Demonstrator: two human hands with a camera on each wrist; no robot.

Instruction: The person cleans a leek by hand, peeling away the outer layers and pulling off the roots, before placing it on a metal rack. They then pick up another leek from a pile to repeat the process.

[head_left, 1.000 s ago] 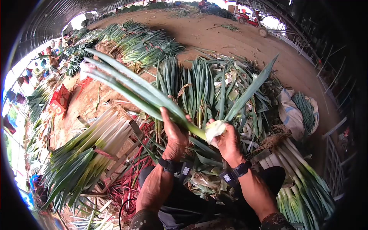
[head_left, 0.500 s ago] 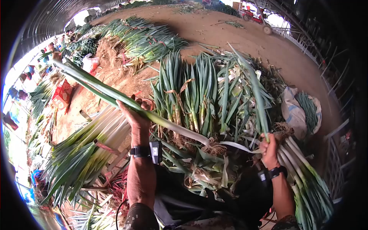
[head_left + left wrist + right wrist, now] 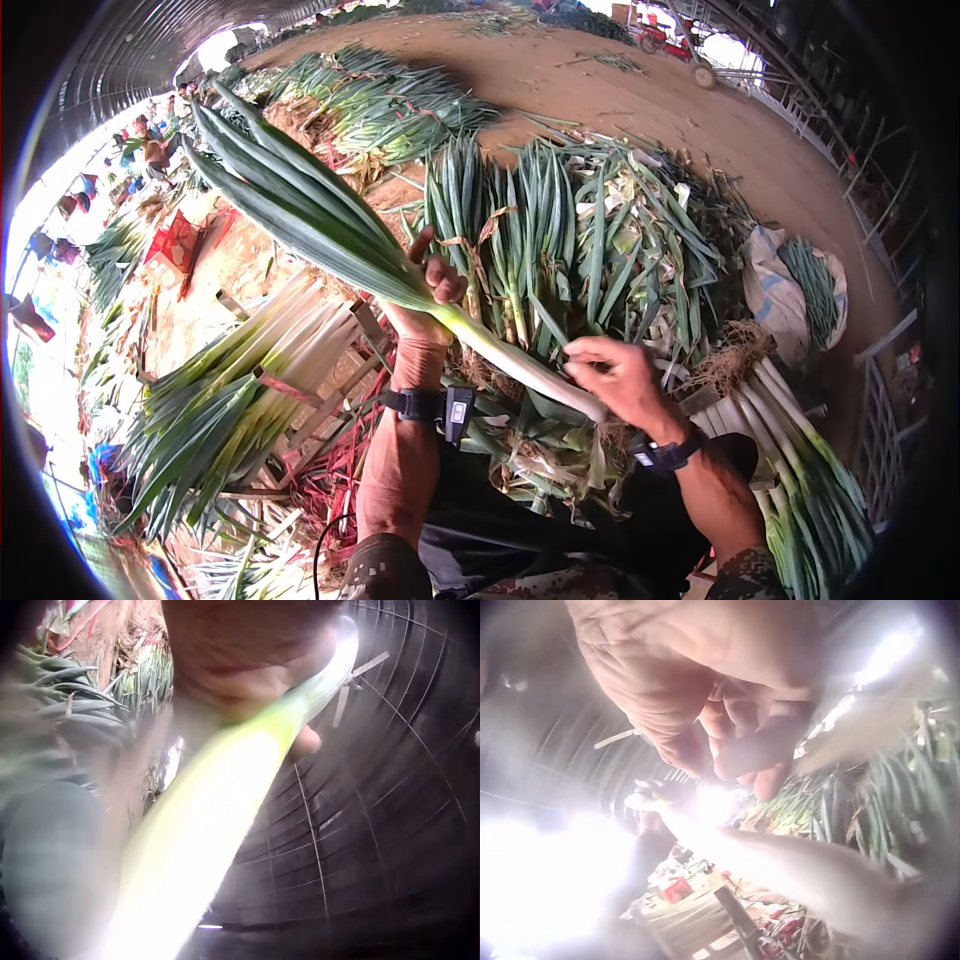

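A large green onion (image 3: pixel 520 368) lies diagonally in the head view, leaves to the upper left, white root end to the lower right. My left hand (image 3: pixel 428 310) grips it where green meets white; the left wrist view shows that hand (image 3: pixel 255 660) wrapped around the pale stalk (image 3: pixel 210 795). Just above and right of the white part is my right hand (image 3: pixel 620 385), fingers loosely bent. In the right wrist view, this hand (image 3: pixel 705 690) shows nothing between its fingers, with the blurred, glaring stalk (image 3: pixel 802 870) below it.
Trimmed onions (image 3: pixel 250 370) lie on a wooden rack at left, another bunch (image 3: pixel 800 430) at right. Upright onions (image 3: pixel 500 220) and a leaf heap (image 3: pixel 650 240) stand ahead. Beyond are a white sack (image 3: pixel 775 290) and red box (image 3: pixel 172 245). Loose leaves (image 3: pixel 540 450) lie below the hands.
My right hand has let go of the long leaf it held at the right and has come back left beside the stalk. My left hand has moved slightly right with the onion, whose leaves now point higher.
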